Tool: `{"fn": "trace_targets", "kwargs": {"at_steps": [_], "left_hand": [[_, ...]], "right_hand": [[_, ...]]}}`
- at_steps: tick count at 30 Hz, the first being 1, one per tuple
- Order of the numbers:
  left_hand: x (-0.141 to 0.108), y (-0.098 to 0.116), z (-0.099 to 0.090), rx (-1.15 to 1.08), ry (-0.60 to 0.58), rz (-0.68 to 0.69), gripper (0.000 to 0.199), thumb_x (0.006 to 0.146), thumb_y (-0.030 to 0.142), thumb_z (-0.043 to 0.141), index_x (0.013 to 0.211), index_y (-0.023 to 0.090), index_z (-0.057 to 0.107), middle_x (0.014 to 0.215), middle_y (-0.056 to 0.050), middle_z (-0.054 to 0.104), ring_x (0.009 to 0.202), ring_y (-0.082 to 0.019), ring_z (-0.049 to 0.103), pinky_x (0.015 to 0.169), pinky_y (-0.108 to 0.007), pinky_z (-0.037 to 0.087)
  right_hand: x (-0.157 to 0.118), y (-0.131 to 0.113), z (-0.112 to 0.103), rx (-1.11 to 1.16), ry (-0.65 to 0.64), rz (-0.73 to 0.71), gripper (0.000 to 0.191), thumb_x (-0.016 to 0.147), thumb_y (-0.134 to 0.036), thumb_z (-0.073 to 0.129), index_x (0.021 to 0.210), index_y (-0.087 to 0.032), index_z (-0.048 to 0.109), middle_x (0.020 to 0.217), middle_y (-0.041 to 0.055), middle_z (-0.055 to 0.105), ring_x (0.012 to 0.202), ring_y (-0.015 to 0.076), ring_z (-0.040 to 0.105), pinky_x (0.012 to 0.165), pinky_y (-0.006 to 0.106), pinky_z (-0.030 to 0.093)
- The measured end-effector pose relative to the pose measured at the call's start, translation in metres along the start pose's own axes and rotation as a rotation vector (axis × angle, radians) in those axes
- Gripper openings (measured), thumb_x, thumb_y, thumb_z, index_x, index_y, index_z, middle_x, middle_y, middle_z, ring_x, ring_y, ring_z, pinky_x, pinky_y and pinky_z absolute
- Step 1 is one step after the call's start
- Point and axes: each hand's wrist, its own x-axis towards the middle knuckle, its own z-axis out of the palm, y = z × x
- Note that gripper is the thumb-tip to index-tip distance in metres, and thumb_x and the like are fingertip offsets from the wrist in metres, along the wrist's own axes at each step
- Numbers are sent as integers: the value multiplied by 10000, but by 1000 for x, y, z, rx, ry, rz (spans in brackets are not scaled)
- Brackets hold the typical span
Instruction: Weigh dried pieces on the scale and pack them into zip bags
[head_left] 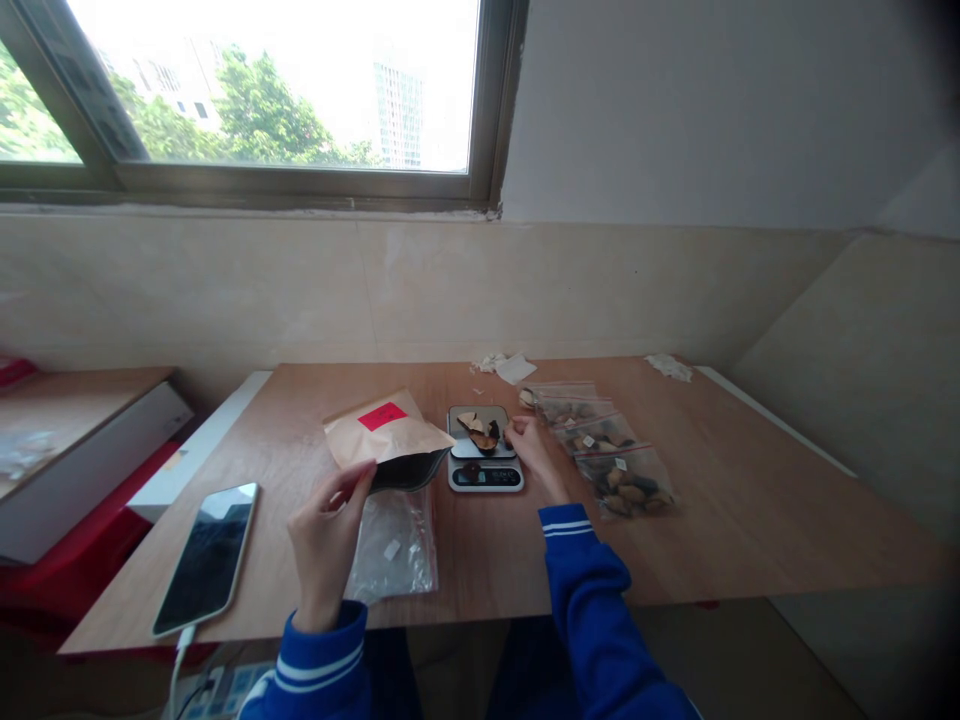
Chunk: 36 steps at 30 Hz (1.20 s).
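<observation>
My left hand [328, 530] pinches the rim of a brown paper bag [409, 437] with a red label. The bag's dark mouth gapes toward me, and its contents are hidden. To its right stands a small digital kitchen scale [459, 480]. Several brown-and-pale dried pieces [480, 432] lie on its plate, looking like dried slices or shells. My right hand [537, 452] is at the plate's right edge, fingertips pinched together beside those pieces. Whatever is between them is too small to make out. The scale's digits are not readable.
Clear zip bags of brown dried pieces [634, 490] overlap to the right. A flat, clear zip bag [394, 545] lies below the paper bag. A phone [208, 560] on a white cable is at the left. Crumpled tissues [516, 369] lie along the wall.
</observation>
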Motion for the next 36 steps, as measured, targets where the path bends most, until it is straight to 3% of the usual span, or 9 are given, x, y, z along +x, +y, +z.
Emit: {"fn": "trace_targets", "kwargs": {"at_steps": [6,11,16,22,28,36], "left_hand": [[-1,0,-1,-3,-8,12,214,803,415,672,896,242,756,874,1,759,810,-193,715,717,-270,592],[-1,1,1,-12,-9,0,221,802,424,673,893,239,754,867,-7,759,806,-198,715,720,-285,595],[-1,1,1,-17,1,5,229,801,427,674,900,237,754,870,-9,759,804,-195,715,722,-285,598],[-2,0,0,-8,-3,-16,222,795,425,681,893,242,758,860,3,760,790,-183,715,711,-265,592],[-2,1,0,-22,9,-9,227,791,424,687,895,236,758,864,-4,760,799,-190,713,719,-276,592],[-2,1,-1,-6,-1,-10,214,794,427,685,892,251,756,860,7,759,797,-183,713,713,-265,588]], "right_hand": [[-5,-8,-11,-11,-73,-56,177,752,-281,572,876,-172,635,870,81,690,847,215,650,784,343,526],[-37,-31,-21,-203,41,-378,208,863,-240,493,969,-166,657,992,123,620,1008,256,570,931,437,456],[-83,-45,-6,-372,-213,-546,191,917,-208,490,989,-216,666,1017,90,594,1005,250,547,908,418,459],[-100,-38,9,-551,-313,-584,218,897,-152,521,1057,-212,656,1050,99,620,990,282,553,871,454,473],[-96,-36,9,-520,-321,-587,263,856,-29,487,980,-187,657,1016,93,638,956,266,572,856,425,498],[-98,-37,9,-482,-322,-602,251,867,-50,484,989,-197,648,1038,93,621,982,261,571,860,417,503]]}}
